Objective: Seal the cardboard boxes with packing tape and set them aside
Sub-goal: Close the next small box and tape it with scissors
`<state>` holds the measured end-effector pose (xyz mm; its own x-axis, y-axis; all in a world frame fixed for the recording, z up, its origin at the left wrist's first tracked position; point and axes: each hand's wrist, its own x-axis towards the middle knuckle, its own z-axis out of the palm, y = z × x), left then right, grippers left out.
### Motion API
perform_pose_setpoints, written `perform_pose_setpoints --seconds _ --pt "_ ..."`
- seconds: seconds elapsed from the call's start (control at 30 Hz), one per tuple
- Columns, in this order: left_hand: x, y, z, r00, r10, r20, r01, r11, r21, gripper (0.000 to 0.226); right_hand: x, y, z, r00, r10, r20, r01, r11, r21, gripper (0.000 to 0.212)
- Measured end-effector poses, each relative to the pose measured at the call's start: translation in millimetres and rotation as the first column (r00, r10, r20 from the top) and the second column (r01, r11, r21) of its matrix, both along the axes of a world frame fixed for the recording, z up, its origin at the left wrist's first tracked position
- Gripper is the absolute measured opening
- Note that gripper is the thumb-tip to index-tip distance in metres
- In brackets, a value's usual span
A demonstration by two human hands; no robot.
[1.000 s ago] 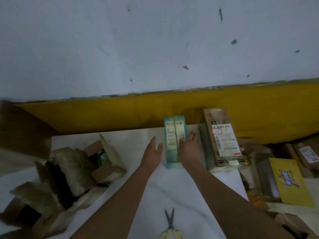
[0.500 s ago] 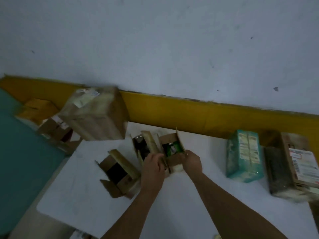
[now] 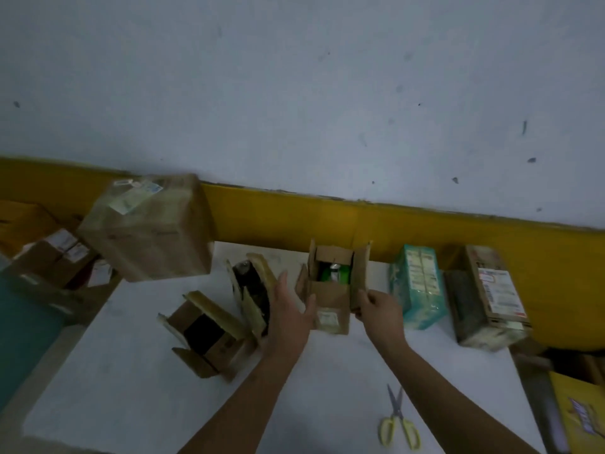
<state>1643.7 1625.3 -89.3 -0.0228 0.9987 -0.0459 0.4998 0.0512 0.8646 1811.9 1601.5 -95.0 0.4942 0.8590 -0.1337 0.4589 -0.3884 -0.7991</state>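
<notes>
At the far left corner of the white table (image 3: 131, 388), a large brown cardboard box (image 3: 147, 231), closed, with a pale label on top. Just right of it and nearer the front, a low open brown cardboard box (image 3: 206, 332), flaps splayed, dark inside. Beside that, a tall narrow open carton (image 3: 252, 290) with something dark in it. Then the left hand (image 3: 291, 309): fingers straight and pressed together, pointing away, thumb against the left side of the small open brown cardboard box (image 3: 330, 290). Stands upright at mid-table near the far edge, flaps up, something green inside. On its right, the right hand (image 3: 379, 306), fingers pinching the right-hand flap. Nearer the front edge, yellow-handled scissors (image 3: 397, 421), lying flat. Further right, a teal wrapped package (image 3: 419, 286), then a brown labelled carton (image 3: 491, 296).
</notes>
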Motion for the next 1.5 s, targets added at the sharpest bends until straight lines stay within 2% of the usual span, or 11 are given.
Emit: perform_pose_setpoints --seconds 0.1,0.2,0.33,0.43,0.57,0.8,0.93,1.07,1.23,1.4,1.5 --pt "15 -7 9 0.968 0.113 0.225 -0.066 0.977 -0.204 0.082 -7 -38 9 0.996 0.008 -0.087 -0.006 0.999 0.032 0.037" --pt "10 -9 -9 0.979 0.154 0.132 -0.106 0.944 -0.311 0.049 -10 -65 5 0.964 0.026 -0.266 -0.046 0.997 -0.068 0.028" --pt "-12 -16 -50 0.994 -0.012 0.11 0.051 0.931 -0.361 0.039 9 -83 -14 0.757 -0.185 -0.627 -0.048 0.941 -0.336 0.022" --pt "-28 -30 -77 0.971 -0.103 0.214 0.193 0.869 -0.456 0.045 19 -92 -28 0.839 -0.258 -0.479 0.068 0.923 -0.38 0.049" --pt "-36 -47 -95 0.936 -0.065 0.346 0.253 0.809 -0.531 0.032 22 -106 -41 0.999 0.012 0.042 0.002 0.948 -0.317 0.088" --pt "-44 -65 -125 0.965 0.069 0.253 0.082 0.837 -0.541 0.03 4 -103 -79 0.969 0.241 0.044 -0.201 0.886 -0.419 0.062" --pt "-54 -68 -120 0.951 0.054 0.303 0.119 0.844 -0.524 0.03 -7 -95 -73 0.873 0.394 0.287 -0.21 0.836 -0.507 0.06" --pt "-85 -73 -111 0.901 0.241 0.36 0.0 0.831 -0.557 0.022 -31 -75 -49 0.745 0.424 0.515 -0.343 0.905 -0.251 0.041" --pt "-162 -119 -134 0.835 0.54 0.106 -0.364 0.687 -0.629 0.012 -97 -62 -42 0.566 0.713 0.413 -0.759 0.647 -0.077 0.031" --pt "-204 -178 -196 0.782 0.493 -0.382 -0.601 0.435 -0.67 0.078 -163 -79 -80 0.317 0.901 0.296 -0.934 0.351 -0.07 0.028" --pt "-193 -192 -206 0.821 0.44 -0.364 -0.543 0.407 -0.734 0.12 -172 -90 -97 0.266 0.937 0.226 -0.95 0.294 -0.104 0.028"
